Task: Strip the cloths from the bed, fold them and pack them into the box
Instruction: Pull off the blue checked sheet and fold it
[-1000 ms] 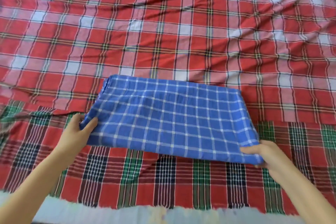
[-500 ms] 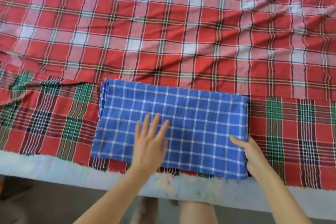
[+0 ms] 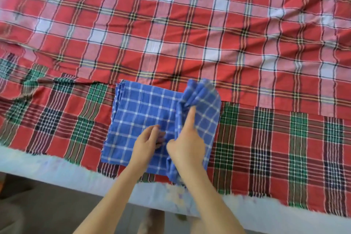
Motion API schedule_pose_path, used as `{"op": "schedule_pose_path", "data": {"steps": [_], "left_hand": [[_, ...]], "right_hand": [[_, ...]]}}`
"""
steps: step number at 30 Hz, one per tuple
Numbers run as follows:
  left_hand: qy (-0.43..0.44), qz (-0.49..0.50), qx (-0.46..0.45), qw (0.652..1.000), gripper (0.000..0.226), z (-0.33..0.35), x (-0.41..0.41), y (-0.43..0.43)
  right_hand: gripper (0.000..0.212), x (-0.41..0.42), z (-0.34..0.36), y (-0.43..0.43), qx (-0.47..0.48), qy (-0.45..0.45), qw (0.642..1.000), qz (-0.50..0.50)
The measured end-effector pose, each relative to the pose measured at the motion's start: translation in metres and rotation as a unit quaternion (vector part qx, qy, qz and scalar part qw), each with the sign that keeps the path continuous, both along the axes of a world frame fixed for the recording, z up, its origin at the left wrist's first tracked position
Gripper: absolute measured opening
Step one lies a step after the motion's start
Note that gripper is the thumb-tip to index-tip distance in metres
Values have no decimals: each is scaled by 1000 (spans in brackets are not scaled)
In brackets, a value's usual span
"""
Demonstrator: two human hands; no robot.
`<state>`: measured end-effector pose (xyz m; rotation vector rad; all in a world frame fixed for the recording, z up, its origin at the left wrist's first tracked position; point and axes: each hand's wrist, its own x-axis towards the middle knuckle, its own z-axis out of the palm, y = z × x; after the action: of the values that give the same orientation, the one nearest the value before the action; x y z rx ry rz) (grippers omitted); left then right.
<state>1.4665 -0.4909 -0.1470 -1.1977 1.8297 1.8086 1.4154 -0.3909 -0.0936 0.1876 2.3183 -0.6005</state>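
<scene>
— What sort of place is this?

— A bedroom in a home, I think. We are standing right by a bed (image 3: 57, 167). You can see its soft, pale edge.

— How do you know it is a bed?

— It is very wide, and big cloths are spread flat over it. A red checked cloth (image 3: 171, 24) covers most of the top, with little wrinkles in it. A red and green cloth (image 3: 266, 138) lies along the near side.

— Anything else?

— A small blue cloth (image 3: 142, 116) sits on top, partly folded, like washing at home. Below the bed's edge there is a plain grey floor (image 3: 47, 214).
</scene>
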Motion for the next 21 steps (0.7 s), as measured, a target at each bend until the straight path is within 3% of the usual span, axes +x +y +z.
{"op": "schedule_pose_path", "data": {"steps": [4,7,9,11,12,13,15,17,19,21], "left_hand": [[-42,-15,-47,998,26,2,6,-3],[-36,-38,-105,993,29,1,10,3],[-31,-98,-140,985,22,-1,12,11],[-41,-169,-175,969,18,-4,18,22],[-45,-196,-193,960,25,-7,22,26],[-50,-198,-207,957,31,-9,24,28],[-61,-167,-231,957,35,-11,27,29],[-76,-160,-275,945,36,-7,29,28],[-57,-181,-365,911,40,-4,36,22],[10,-192,-427,884,41,-9,47,12]], "right_hand": [[96,0,-48,-41,69,-59,994,52],[86,3,-47,-26,0,-66,994,91],[71,1,-40,5,-25,0,998,54],[61,-7,-39,42,38,155,987,-27],[62,-12,-40,57,50,186,978,-75],[66,-17,-46,68,35,165,979,-113],[73,-27,-54,75,-71,38,978,-193],[67,-35,-55,74,-179,-49,943,-278],[61,-39,-42,66,-246,-65,917,-306],[54,-35,-25,52,-266,-28,917,-295]]}}
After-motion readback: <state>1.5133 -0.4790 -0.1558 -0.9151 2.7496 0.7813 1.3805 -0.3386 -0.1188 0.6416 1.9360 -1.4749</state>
